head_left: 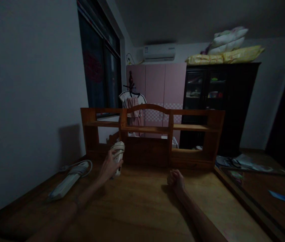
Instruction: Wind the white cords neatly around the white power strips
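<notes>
My left hand [110, 164] is closed around a white power strip [118, 151] with its cord wound about one end. It holds the strip roughly upright near the back of the wooden desk [137, 201], and the fingers cover part of it. A second white power strip [68, 181] lies on the desk to the left, its grey-white cable looped at the far end. On the right side of the desk, my right hand [177, 181] rests as a fist, with nothing showing in its fingers.
A wooden shelf unit [146, 129] stands along the desk's back edge. The white wall [31, 101] borders the left side. To the right, a lower wooden surface [265, 191] carries a blue item [280, 196] and plastic bags [245, 163]. Behind are pink and dark cabinets.
</notes>
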Demonstrator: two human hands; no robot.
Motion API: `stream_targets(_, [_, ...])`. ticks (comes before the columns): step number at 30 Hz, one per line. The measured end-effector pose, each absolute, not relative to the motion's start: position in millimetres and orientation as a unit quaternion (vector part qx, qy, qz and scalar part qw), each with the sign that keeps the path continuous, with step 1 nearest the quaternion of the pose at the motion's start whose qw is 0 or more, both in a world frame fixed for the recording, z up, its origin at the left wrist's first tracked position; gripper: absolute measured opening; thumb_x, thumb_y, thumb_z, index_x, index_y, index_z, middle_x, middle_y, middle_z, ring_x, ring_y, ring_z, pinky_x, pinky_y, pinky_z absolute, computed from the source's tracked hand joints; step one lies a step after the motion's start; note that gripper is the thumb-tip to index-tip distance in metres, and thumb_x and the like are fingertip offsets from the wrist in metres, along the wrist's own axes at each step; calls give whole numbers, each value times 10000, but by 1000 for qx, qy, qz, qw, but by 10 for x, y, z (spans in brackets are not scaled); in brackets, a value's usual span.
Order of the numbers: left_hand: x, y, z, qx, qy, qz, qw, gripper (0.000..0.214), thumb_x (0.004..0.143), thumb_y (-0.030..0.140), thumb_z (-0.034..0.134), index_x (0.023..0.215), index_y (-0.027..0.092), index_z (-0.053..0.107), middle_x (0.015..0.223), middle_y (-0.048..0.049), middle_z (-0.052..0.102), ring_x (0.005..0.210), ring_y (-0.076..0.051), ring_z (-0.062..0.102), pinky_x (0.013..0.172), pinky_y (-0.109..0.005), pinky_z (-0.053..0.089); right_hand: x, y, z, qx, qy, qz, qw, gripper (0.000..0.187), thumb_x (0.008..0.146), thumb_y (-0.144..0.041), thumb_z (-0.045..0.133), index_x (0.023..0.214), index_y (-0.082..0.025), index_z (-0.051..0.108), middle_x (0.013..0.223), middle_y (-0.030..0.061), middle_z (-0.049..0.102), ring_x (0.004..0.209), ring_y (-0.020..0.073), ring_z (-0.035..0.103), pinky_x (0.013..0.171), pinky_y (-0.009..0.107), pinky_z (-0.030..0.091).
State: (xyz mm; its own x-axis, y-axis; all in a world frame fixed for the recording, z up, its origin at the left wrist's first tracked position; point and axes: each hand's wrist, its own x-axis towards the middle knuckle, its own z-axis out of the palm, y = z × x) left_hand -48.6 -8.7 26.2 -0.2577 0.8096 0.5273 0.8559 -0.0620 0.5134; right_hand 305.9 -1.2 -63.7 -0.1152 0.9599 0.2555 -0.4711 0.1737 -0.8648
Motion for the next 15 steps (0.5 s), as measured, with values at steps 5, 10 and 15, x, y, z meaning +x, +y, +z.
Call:
stream_targets(5, [271, -448, 306, -675, -531, -512, -20, 537, 800, 399, 580, 1241, 244, 315, 1216, -78, 544, 1042, -216, 600, 861, -334, 466, 2828, -287, -469, -332, -545, 477, 604, 343, 766, -454, 565, 573, -188, 469, 478, -67, 346, 417, 80, 279, 400, 201, 212])
stream_targets(10, [648, -618, 48, -752, -486, -432, 111, 538, 761, 326, 630, 1241, 249, 400, 1274, -121, 479, 1046, -271, 569, 869, -417, 461, 2802, -912, 243, -353, -670, 245, 605, 79, 814, -270, 606, 816, -194, 585, 665, -27, 511, 572, 105, 441, 512, 227, 309])
stream_targets(15, [592, -479, -184, -824, -379, -347, 240, 437, 786, 189, 586, 1196, 294, 479, 1355, -122, 418, 1101, -285, 524, 897, -444, 438, 3070, -1823, 746, -267, -772, -91, 569, 144, 812, -198, 608, 902, -309, 626, 652, -2, 571, 644, 170, 563, 612, 300, 455])
